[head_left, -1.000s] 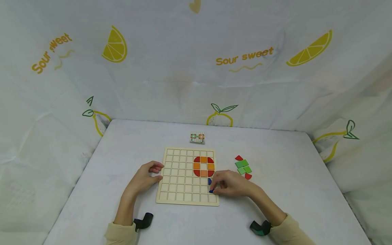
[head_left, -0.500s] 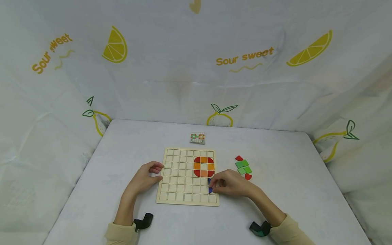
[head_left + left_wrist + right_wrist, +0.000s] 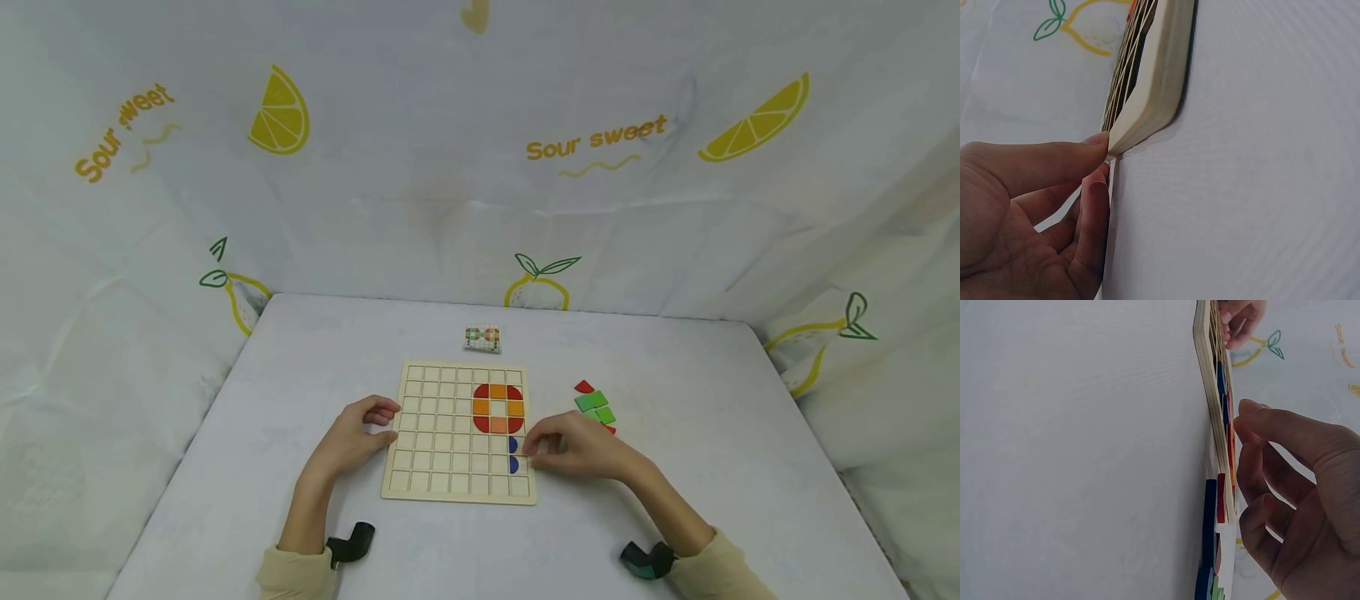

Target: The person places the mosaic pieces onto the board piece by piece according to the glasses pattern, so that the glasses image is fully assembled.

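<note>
A pale wooden grid board [image 3: 435, 450] lies flat on the table. Two blue half-round tiles, an upper one [image 3: 512, 445] and a lower one [image 3: 513, 465], sit in neighbouring squares of a right-hand column. Above them, red corner tiles [image 3: 482, 425] and orange square tiles [image 3: 498, 425] form a ring around a bare square. My left hand [image 3: 352, 435] touches the board's left edge with its thumb and fingertips, as the left wrist view also shows. Beside the right edge hovers my right hand [image 3: 581, 446], fingers loosely bent and nothing between them.
Several loose green tiles [image 3: 592, 401] and a red tile [image 3: 584, 387] lie right of the board, partly behind my right hand. Blue pieces [image 3: 1209, 519] show there in the right wrist view. A small pattern card [image 3: 482, 337] stands beyond the board.
My right hand has set the lower blue half-round tile into its square, let go, and drawn back to the right. The left hand has stayed at the board's edge.
</note>
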Demonstrator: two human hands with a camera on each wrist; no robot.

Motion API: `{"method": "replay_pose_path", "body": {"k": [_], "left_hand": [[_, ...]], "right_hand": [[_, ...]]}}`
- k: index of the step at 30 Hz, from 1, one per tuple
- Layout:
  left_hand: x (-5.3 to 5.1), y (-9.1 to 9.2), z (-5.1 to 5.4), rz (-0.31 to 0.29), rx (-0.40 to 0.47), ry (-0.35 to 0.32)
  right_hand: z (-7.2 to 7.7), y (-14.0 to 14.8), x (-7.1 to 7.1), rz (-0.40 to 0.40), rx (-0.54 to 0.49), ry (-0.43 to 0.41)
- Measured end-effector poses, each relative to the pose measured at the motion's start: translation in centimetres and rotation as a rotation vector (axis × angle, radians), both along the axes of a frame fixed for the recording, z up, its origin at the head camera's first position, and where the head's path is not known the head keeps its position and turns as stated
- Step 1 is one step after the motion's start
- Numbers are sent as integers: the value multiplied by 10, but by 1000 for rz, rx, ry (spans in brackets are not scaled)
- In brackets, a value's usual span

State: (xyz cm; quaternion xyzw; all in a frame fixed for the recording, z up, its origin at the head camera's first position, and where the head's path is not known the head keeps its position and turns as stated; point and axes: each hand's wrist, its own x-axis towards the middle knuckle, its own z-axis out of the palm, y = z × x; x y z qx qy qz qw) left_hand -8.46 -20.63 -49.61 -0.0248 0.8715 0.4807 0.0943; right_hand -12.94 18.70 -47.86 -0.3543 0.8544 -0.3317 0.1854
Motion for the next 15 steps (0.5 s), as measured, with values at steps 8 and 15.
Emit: {"method": "replay_pose_path", "body": {"k": [8,15], "left_hand": [[0,0,0,-7,9,1],[-1,-1,-1,-9,5,3]], "right_hand": [[7,20,2,-60,11,30],[10,34,3,-73,18,36]]}}
